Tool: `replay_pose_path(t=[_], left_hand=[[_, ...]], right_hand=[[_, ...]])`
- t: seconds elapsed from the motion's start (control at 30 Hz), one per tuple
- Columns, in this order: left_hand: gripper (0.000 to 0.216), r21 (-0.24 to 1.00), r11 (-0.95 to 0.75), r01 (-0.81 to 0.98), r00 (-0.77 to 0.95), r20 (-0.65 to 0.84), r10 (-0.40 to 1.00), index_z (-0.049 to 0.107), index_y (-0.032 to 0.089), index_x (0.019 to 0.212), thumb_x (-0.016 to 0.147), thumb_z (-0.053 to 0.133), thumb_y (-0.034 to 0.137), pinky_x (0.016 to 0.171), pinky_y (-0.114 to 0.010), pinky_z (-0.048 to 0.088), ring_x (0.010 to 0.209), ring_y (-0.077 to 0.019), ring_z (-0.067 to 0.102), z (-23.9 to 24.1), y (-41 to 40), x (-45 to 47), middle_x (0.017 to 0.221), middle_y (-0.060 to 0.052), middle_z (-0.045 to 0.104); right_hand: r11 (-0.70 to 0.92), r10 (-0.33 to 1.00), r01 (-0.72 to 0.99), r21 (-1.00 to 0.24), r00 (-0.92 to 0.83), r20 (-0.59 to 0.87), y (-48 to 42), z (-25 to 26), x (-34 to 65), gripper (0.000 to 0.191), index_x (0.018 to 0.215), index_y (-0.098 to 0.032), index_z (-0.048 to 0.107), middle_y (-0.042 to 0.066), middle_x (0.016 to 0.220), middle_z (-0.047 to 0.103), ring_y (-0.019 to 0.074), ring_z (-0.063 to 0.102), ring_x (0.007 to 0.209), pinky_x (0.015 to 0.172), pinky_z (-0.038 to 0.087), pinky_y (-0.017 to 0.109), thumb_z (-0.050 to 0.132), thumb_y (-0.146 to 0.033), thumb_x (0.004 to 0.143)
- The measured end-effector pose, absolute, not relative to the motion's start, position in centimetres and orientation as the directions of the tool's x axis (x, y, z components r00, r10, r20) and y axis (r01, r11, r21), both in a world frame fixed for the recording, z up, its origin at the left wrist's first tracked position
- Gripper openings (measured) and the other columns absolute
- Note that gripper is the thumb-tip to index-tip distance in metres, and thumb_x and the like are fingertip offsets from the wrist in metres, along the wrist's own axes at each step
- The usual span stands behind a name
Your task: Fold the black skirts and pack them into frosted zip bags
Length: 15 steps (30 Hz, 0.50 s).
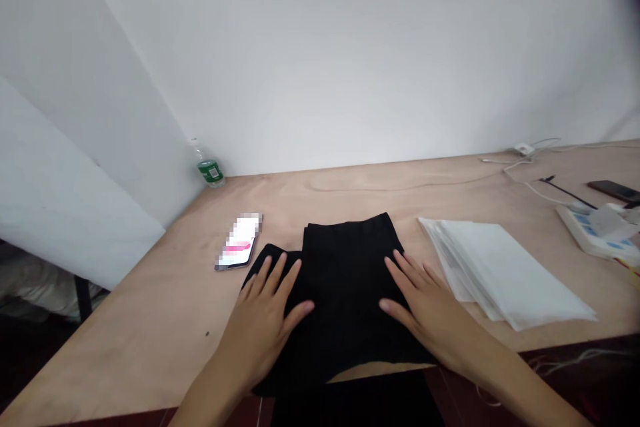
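A black folded garment (345, 293), its exact kind not clear, lies flat at the front edge of the wooden table. My left hand (270, 300) rests flat on its left part, fingers spread and pointing away from me. On its right side lies my right hand (417, 293), palm down with the fingers apart. Neither hand grips the cloth. A narrower, squared section of the garment reaches farther back between the hands, and a lower flap shows under the left fingers.
Left of the garment lies a lit phone (240, 241). Several translucent plastic bags (505, 270) are stacked at the right. A bottle with a green label (211, 170) stands in the back left corner. White cables, a power strip (595, 233) and a dark phone (615, 190) occupy the far right.
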<state>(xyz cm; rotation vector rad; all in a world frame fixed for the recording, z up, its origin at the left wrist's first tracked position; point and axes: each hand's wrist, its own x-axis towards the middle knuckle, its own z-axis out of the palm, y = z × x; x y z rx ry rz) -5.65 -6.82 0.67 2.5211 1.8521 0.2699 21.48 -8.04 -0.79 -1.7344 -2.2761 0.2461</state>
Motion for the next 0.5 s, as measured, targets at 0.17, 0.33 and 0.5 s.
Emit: replay_pose_path(t=[0.17,0.33,0.5], left_hand=[[0.043,0.045,-0.447,0.893,0.438,0.132,0.889,0.042,0.018,0.13,0.088,0.045,0.025,0.105,-0.043,0.024,0.133,-0.0265,0.023,3.0,0.0,1.5,0.142,-0.011,0.035],[0.033,0.044,-0.356,0.933,0.347,0.148,0.926,0.051,0.016,0.115,0.086,0.052,0.031,0.083,-0.043,0.047,0.1,-0.0215,0.055,-1.4,4.6,3.3,0.118,-0.009,0.053],[0.035,0.079,-0.322,0.944,0.304,0.177,0.936,0.049,0.018,0.118,0.087,0.05,0.034,0.088,-0.046,0.044,0.106,-0.0229,0.052,-3.9,4.9,1.1,0.123,-0.009,0.05]], right_hand=[[0.291,0.955,0.92,-0.263,-0.265,0.131,-0.5,1.9,15.1,0.046,0.132,-0.007,0.039,0.017,0.142,0.032,0.0269,0.024,0.132,0.106,0.02,0.044,0.032,-0.02,0.088],[0.155,0.985,0.95,-0.27,-0.127,0.117,4.0,-2.5,12.4,0.044,0.13,-0.004,0.039,0.02,0.139,0.036,0.0274,0.028,0.13,0.103,0.022,0.047,0.027,-0.017,0.089],[0.088,0.989,0.969,-0.231,-0.057,0.137,4.4,-5.3,14.9,0.055,0.136,-0.006,0.031,0.015,0.142,0.033,0.0225,0.022,0.133,0.107,0.012,0.04,0.028,-0.037,0.091]])
